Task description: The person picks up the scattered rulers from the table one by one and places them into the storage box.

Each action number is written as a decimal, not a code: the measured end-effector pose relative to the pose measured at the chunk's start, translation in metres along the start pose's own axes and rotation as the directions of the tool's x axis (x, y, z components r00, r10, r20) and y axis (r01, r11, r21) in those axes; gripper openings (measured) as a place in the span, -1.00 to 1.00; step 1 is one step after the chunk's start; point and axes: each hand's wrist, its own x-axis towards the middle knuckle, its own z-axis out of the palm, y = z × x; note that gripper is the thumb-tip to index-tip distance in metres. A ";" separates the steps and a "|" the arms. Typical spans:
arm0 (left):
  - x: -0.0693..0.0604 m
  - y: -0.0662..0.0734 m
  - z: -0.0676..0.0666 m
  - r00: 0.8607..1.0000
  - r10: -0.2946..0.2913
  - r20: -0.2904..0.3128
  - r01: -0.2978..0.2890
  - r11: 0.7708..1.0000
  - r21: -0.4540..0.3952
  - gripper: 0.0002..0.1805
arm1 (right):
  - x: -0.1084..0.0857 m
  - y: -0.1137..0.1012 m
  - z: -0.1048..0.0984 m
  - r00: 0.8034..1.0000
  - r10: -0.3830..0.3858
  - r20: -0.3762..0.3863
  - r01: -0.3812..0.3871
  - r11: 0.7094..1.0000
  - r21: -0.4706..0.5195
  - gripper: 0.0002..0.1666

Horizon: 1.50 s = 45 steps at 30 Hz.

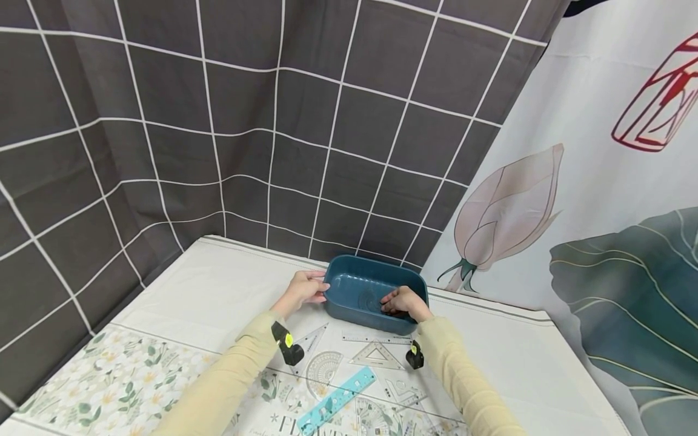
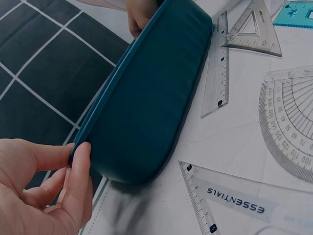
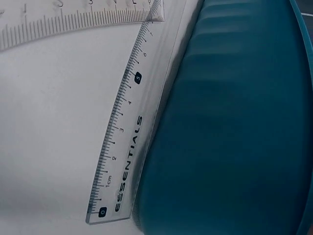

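A deep blue-green plastic bin point(image 1: 365, 316) stands near the table's back edge. My left hand point(image 1: 305, 287) pinches its left end at the rim, thumb and fingers meeting there in the left wrist view. Inside the bin, toward its right end, is my right hand point(image 1: 406, 301) with bent fingers; whether they hold anything is unclear. A faint round mark or clear item point(image 1: 369, 300) shows on the bin's floor beside these fingertips. In the right wrist view, the bin's side point(image 3: 234, 112) hides the right hand. A clear ruler point(image 3: 122, 142) lies along its front.
Before the bin lie a clear triangle point(image 1: 376, 356), a long set square point(image 1: 311, 342), a clear protractor point(image 1: 324, 372) and a turquoise ruler point(image 1: 337, 399). More clear drawing pieces point(image 1: 403, 392) lie to the right. A dark checked curtain point(image 1: 305, 151) hangs behind the table.
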 end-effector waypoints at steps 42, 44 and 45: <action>0.003 -0.003 0.000 1.000 0.000 0.000 0.000 1.000 -0.028 -0.49 | -0.055 0.002 -0.043 0.983 -0.166 -0.078 0.177 0.970 0.168 -0.61; 0.003 -0.004 -0.001 1.000 0.001 0.003 -0.001 1.000 -0.031 -0.48 | -0.059 0.004 -0.046 0.982 -0.162 -0.095 0.176 0.970 0.168 -0.62; 0.003 -0.004 -0.001 1.000 0.003 0.004 -0.003 0.999 -0.034 -0.48 | -0.062 0.005 -0.048 0.982 -0.162 -0.100 0.177 0.970 0.166 -0.61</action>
